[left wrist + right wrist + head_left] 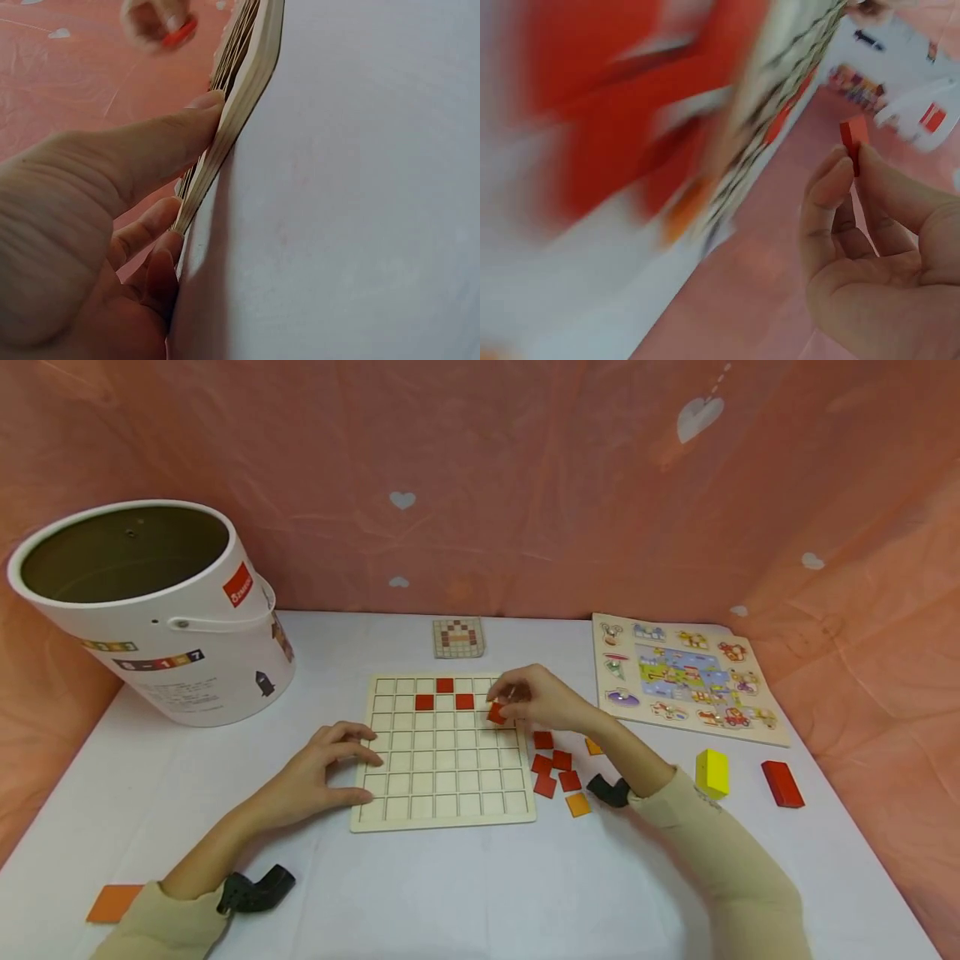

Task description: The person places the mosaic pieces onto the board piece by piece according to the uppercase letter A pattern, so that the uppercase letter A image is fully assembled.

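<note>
- I see my right hand [542,700] at the centre of the head view, over the upper right part of the grid board [444,752]; thumb and fingers pinch a red tile [497,713] just above the board's right columns.
- The right wrist view confirms it: the tile [853,139] sits upright between the fingertips [832,174] and the thumb, clear of the blurred board edge at upper centre.
- My left hand [326,772] lies at the board's left edge, lower left of centre; fingers are spread and nearly straight, fingertips on the frame, holding nothing.
- In the left wrist view the thumb [161,146] presses the board's edge [240,112] (the other fingers tuck in lower down against it).
- Three red tiles [444,695] already sit in the board's top rows.
- Loose tiles [556,770], red and orange, lie on the table just right of the board.
- A pattern card [458,637] lies above the board.
- A white bucket [153,610] stands tilted at upper left.
- An animal puzzle [684,678] lies at right; below it are a yellow block [712,772] and a red block [782,783].
- An orange tile [113,902] lies at the lower left.
</note>
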Tool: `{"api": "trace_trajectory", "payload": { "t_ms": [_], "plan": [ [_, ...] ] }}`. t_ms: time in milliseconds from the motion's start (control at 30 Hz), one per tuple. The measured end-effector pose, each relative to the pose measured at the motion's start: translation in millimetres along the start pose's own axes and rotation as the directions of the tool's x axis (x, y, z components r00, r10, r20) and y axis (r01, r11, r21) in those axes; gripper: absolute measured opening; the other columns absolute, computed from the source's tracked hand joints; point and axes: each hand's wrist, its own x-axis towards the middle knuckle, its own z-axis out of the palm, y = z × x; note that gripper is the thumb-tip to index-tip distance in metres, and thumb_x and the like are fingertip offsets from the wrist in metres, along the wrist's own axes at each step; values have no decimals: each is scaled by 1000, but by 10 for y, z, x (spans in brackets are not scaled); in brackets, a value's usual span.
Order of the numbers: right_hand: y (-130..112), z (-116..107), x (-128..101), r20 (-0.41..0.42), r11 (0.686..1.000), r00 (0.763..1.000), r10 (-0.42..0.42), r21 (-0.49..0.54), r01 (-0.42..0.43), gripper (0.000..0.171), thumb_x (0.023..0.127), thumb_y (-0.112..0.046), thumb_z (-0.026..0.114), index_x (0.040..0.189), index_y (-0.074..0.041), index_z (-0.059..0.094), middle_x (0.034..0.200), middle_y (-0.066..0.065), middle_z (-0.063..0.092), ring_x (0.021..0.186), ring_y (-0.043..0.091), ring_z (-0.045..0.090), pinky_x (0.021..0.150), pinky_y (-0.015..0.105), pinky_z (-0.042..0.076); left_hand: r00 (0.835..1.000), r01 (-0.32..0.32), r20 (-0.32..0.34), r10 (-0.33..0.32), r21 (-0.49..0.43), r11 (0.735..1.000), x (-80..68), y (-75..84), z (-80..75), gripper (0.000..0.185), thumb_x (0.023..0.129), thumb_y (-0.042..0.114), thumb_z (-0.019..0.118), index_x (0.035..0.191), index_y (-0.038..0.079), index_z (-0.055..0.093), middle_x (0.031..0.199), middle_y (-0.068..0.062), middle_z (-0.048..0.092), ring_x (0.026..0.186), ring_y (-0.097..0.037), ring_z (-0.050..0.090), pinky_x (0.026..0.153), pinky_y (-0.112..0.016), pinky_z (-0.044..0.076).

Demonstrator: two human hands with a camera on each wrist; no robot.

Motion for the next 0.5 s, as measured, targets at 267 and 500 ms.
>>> {"api": "trace_trajectory", "payload": {
  "t_ms": [267,500],
  "plan": [
    [-229,367,710,120,996,990,-79,51,73,14,89,9,65,102,5,68,92,12,66,82,17,57,75,25,50,1000,-1,1,1,0,1000,3,10,-3,32,77,26,87,106,18,73,134,-8,51,126,-33,40,101,-59,33],
    [-331,595,978,192,999,980,-46,-18,51,17,87,12,64,102,6,71,91,12,68,81,16,59,75,23,50,1000,-1,-3,1,-7,1000,0,13,6,32,77,26,87,105,18,73,134,-8,51,126,-33,40,102,-59,33]
  ]
}}
